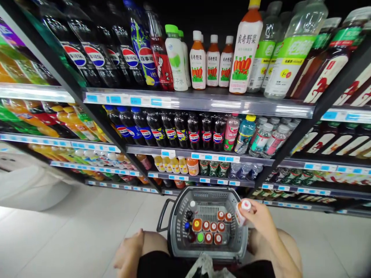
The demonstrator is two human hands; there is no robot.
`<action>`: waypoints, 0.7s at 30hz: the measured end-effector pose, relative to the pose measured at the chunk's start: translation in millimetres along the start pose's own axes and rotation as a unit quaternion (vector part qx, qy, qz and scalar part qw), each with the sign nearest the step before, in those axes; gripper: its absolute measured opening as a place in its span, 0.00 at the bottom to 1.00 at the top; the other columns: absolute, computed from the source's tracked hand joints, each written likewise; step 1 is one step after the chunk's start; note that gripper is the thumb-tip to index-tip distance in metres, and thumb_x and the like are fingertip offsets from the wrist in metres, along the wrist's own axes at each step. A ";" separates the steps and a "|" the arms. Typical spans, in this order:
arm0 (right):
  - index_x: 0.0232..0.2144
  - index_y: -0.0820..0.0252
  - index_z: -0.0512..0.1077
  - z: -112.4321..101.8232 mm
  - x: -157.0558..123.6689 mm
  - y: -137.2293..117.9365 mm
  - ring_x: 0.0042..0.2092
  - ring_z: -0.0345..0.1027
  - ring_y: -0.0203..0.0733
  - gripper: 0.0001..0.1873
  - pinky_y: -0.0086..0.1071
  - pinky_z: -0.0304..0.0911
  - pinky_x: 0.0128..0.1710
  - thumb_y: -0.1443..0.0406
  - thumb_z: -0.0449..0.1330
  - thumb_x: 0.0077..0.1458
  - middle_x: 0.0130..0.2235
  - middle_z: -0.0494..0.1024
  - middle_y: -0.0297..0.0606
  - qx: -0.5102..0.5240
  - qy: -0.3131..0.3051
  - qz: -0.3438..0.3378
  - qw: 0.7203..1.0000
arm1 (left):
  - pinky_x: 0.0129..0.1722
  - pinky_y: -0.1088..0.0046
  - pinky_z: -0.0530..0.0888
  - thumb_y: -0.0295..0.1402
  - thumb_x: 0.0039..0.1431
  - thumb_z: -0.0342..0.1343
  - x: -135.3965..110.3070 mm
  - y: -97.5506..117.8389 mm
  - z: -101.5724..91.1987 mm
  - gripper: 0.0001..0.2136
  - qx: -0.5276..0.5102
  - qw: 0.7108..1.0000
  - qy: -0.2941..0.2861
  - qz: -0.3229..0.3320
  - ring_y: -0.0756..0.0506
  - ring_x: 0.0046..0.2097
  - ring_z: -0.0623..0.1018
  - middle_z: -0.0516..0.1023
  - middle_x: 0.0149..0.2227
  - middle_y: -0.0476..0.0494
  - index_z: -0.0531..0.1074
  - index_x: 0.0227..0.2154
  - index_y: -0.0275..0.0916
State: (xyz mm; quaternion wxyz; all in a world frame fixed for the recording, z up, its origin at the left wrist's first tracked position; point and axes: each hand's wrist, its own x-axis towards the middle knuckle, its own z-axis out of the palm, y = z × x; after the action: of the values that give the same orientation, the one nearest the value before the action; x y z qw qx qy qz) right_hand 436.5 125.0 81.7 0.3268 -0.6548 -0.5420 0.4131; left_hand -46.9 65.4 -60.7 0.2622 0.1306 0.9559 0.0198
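Shelving (199, 101) packed with bottled drinks (198, 67) stretches across the view, and in front of it a grey basket (208, 210) sits between the person's knees (155, 245). The left hand (130, 247) lies loosely open on the left knee; the right hand (259, 216) grips a white-capped bottle (240, 218), tilted, by the basket's right rim. Inside the basket, a yellow-capped bottle (197, 224) stands among smaller orange-red bottles (213, 226), near a green-capped one (200, 237)

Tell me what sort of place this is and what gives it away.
Most likely a supermarket drinks aisle: shelves hold rows of drink bottles, price labels line the shelf edges, and a shopping basket holds more bottles.
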 end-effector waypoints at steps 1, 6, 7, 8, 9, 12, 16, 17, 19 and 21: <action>0.35 0.36 0.78 -7.7 -7.4 -12.9 0.26 0.70 0.48 0.12 0.43 0.71 0.30 0.48 0.64 0.45 0.23 0.70 0.31 -0.027 0.045 -0.028 0.998 | 0.54 0.51 0.72 0.61 0.53 0.48 -2.9 2.8 -0.4 0.43 -0.003 1.000 -0.008 0.002 0.27 0.60 0.73 0.71 0.60 0.22 0.71 0.59 0.27; 0.30 0.29 0.74 -23.5 -35.0 -45.1 0.30 0.72 0.49 0.06 0.47 0.72 0.39 0.46 0.62 0.46 0.27 0.75 0.35 -0.171 0.265 -0.144 0.938 | 0.59 0.49 0.68 0.62 0.52 0.50 -9.0 10.6 0.4 0.45 -0.017 0.999 -0.040 0.024 0.26 0.62 0.71 0.70 0.61 0.21 0.68 0.61 0.27; 0.30 0.29 0.73 -23.7 -36.6 -47.6 0.32 0.74 0.50 0.06 0.47 0.73 0.39 0.47 0.62 0.46 0.30 0.77 0.36 -0.143 0.298 -0.138 0.934 | 0.59 0.49 0.68 0.62 0.52 0.50 -9.0 10.6 0.5 0.45 -0.020 0.999 -0.042 0.028 0.25 0.62 0.71 0.70 0.61 0.21 0.68 0.61 0.27; 0.31 0.30 0.72 -23.7 -36.8 -49.6 0.34 0.75 0.50 0.07 0.47 0.73 0.40 0.48 0.63 0.46 0.33 0.78 0.36 -0.098 0.325 -0.126 0.932 | 0.59 0.49 0.68 0.62 0.51 0.51 -8.5 10.2 0.6 0.44 -0.023 0.998 -0.041 0.030 0.25 0.62 0.71 0.70 0.60 0.21 0.69 0.60 0.27; 0.32 0.30 0.71 -23.6 -35.7 -51.2 0.36 0.76 0.51 0.08 0.46 0.73 0.42 0.49 0.64 0.46 0.35 0.78 0.37 -0.040 0.348 -0.113 0.930 | 0.58 0.49 0.68 0.62 0.51 0.51 -7.6 9.3 0.7 0.44 -0.027 0.998 -0.039 0.030 0.25 0.61 0.71 0.70 0.60 0.21 0.69 0.60 0.27; 0.31 0.34 0.72 -23.9 -28.4 -55.2 0.40 0.76 0.50 0.09 0.44 0.74 0.47 0.54 0.67 0.44 0.36 0.75 0.39 0.177 0.363 -0.081 0.911 | 0.57 0.49 0.69 0.63 0.51 0.50 -1.1 4.6 1.9 0.44 -0.035 0.999 -0.026 0.031 0.24 0.61 0.72 0.71 0.59 0.19 0.70 0.58 0.26; 0.27 0.38 0.75 -22.2 -23.5 -65.9 0.36 0.76 0.48 0.09 0.42 0.74 0.49 0.59 0.68 0.38 0.35 0.72 0.38 0.338 0.337 -0.052 0.877 | 0.53 0.48 0.72 0.62 0.50 0.51 14.8 -3.7 7.3 0.41 -0.042 0.999 -0.004 0.019 0.24 0.58 0.75 0.74 0.56 0.19 0.74 0.53 0.28; 0.26 0.38 0.76 -21.3 -23.8 -71.6 0.35 0.76 0.48 0.09 0.42 0.74 0.47 0.59 0.68 0.37 0.35 0.72 0.38 0.345 0.340 -0.056 0.873 | 0.51 0.48 0.73 0.62 0.50 0.52 19.0 -5.7 9.1 0.40 -0.042 0.999 0.002 0.017 0.24 0.56 0.76 0.75 0.55 0.20 0.75 0.51 0.29; 0.26 0.38 0.77 -20.0 -24.1 -89.1 0.33 0.75 0.48 0.10 0.43 0.75 0.43 0.59 0.68 0.35 0.34 0.72 0.37 0.342 0.368 -0.088 0.860 | 0.48 0.49 0.75 0.61 0.49 0.53 26.7 -9.6 12.9 0.37 -0.040 0.999 0.012 0.020 0.25 0.54 0.77 0.76 0.53 0.20 0.76 0.47 0.30; 0.24 0.38 0.78 -21.3 -21.5 -116.4 0.31 0.74 0.49 0.10 0.46 0.76 0.42 0.60 0.68 0.32 0.31 0.73 0.36 0.329 0.419 -0.142 0.835 | 0.46 0.48 0.76 0.60 0.50 0.52 33.0 -13.4 16.8 0.34 -0.036 0.999 0.023 0.030 0.25 0.51 0.79 0.78 0.50 0.21 0.78 0.43 0.31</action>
State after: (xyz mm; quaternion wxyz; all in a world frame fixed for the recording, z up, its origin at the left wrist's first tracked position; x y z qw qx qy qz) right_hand 402.8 127.4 197.1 0.7737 -0.5348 -0.2728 0.2023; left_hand -68.9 60.5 -92.9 0.2438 0.1496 0.9560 0.0654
